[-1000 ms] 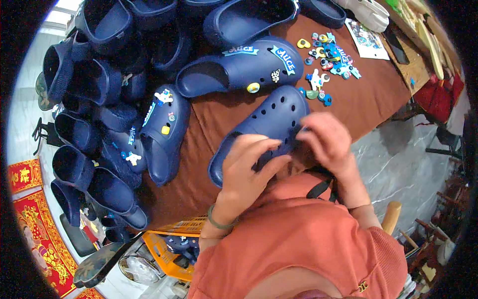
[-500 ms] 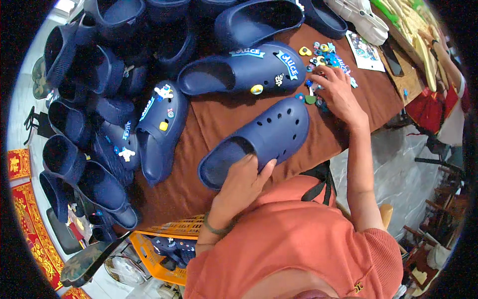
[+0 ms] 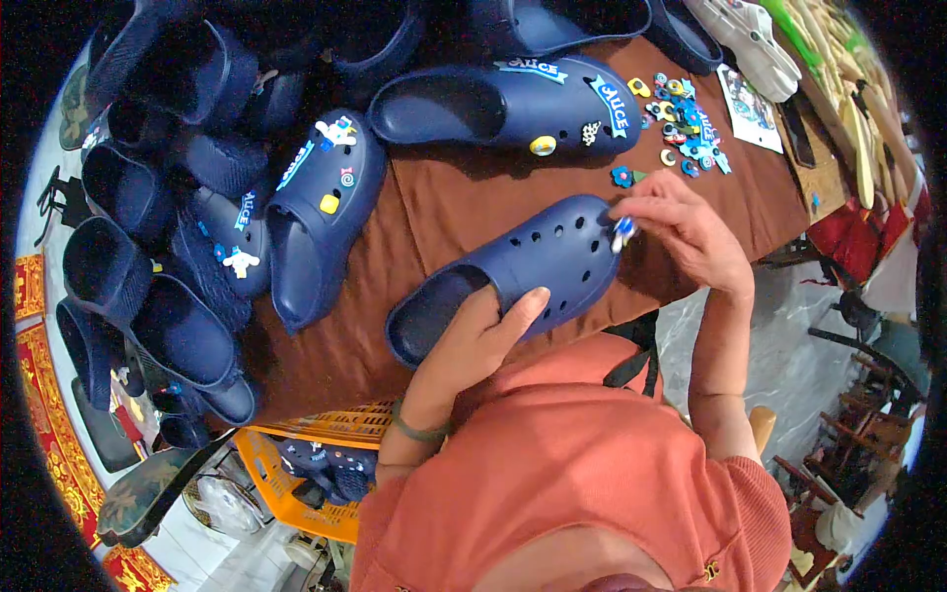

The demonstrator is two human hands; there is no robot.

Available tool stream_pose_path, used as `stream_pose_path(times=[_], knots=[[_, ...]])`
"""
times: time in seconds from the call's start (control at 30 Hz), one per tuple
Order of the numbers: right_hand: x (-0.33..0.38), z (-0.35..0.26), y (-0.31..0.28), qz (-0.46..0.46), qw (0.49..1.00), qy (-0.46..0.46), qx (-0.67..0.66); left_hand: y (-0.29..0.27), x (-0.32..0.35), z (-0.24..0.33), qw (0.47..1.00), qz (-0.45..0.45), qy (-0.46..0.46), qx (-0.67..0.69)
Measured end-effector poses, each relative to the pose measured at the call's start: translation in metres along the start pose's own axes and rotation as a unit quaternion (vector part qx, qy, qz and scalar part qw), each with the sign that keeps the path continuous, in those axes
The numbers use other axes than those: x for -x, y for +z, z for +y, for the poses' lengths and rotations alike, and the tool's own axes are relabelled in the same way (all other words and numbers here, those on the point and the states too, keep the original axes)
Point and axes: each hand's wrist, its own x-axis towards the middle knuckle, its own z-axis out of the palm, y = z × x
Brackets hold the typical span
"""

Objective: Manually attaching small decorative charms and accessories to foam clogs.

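Note:
My left hand [image 3: 480, 340] grips a plain navy clog [image 3: 557, 242], fingers inside its opening and thumb on the outer side. This clog's toe has several round holes with no charms in them. Just beyond the toe, my right hand [image 3: 691, 232] pinches a small blue-and-white shoe charm [image 3: 622, 233] between thumb and fingers. Behind lies another navy clog [image 3: 538, 109] with name-ribbon charms, a yellow round one and a white one. To the left rests a decorated clog [image 3: 330, 212]. A pile of loose charms [image 3: 681, 123] is spread on the brown cloth [image 3: 424, 217].
Many navy clogs [image 3: 187, 340] crowd the table's left and far sides. A white clog [image 3: 755, 44], a picture card [image 3: 750, 109] and a dark phone [image 3: 796, 133] lie at the far right. Below the table edge stands an orange crate [image 3: 286, 498] holding decorated clogs.
My right hand has drawn back from the charm pile toward the clog's toe, now with a blue-and-white charm in its fingers. My left hand still holds the clog; the view has shifted slightly.

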Motion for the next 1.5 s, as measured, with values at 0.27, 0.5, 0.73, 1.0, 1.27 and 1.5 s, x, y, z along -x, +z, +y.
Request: stream_pose_path(times=[0.27, 0.5, 0.73, 1.0, 1.27, 1.5], knots=[[-0.030, -0.012, 0.041, 0.059, 0.997, -0.034, 0.033, 0.001, -0.001, -0.002, 0.999, -0.001, 0.037, 0.003], [-0.018, -0.011, 0.052, 0.092, 0.992, -0.054, 0.066, -0.002, -0.001, -0.005, 0.998, 0.000, 0.037, -0.043], [-0.004, -0.022, 0.042, 0.044, 0.985, -0.088, 0.143, -0.002, -0.001, -0.006, 0.998, 0.002, 0.043, -0.037], [-0.001, -0.005, 0.052, 0.184, 0.981, -0.006, 0.064, 0.000, -0.001, -0.003, 0.996, 0.008, 0.078, -0.043], [-0.006, -0.033, 0.050, 0.105, 0.956, -0.059, 0.268, -0.002, -0.001, -0.010, 0.997, 0.009, 0.065, -0.040], [-0.001, -0.053, 0.053, 0.043, 0.934, -0.013, 0.354, -0.004, 0.000, -0.022, 0.987, 0.016, 0.133, -0.090]])
